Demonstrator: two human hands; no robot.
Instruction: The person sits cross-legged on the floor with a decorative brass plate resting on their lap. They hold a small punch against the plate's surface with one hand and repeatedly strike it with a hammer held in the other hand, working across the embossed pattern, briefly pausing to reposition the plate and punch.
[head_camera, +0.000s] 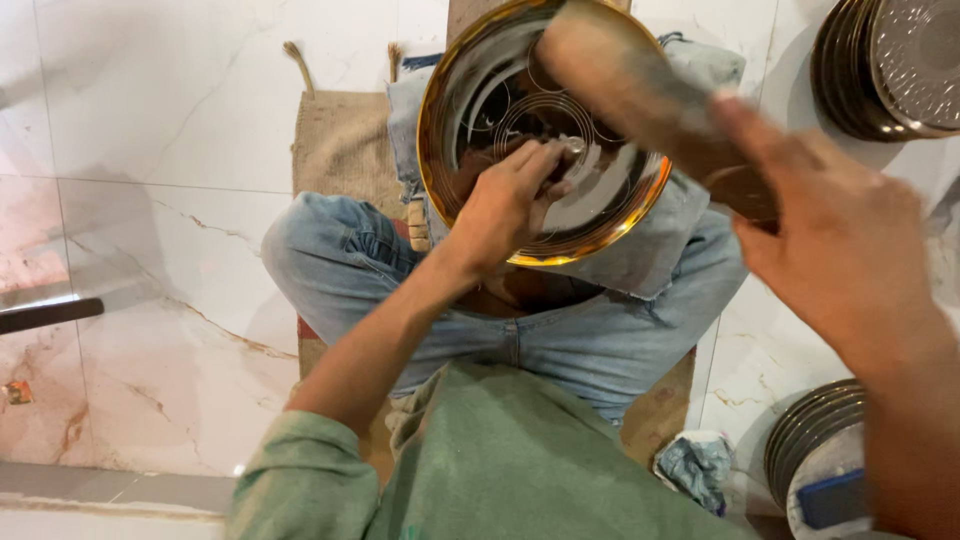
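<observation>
A round shiny metal plate (610, 200) with a golden rim and engraved circular patterns rests on my crossed legs in blue jeans. My left hand (505, 205) lies on the plate and pinches a small thin metal tool against its surface. My right hand (835, 245) is raised at the right, blurred, gripping a wooden mallet (620, 75) whose head hangs over the plate's upper right part.
I sit on a burlap mat (345, 145) on a white marble floor (160, 110). Stacks of metal plates stand at the top right (885, 65) and bottom right (810, 425). A crumpled cloth (695, 465) lies near the lower stack. A dark bar (50, 313) lies at left.
</observation>
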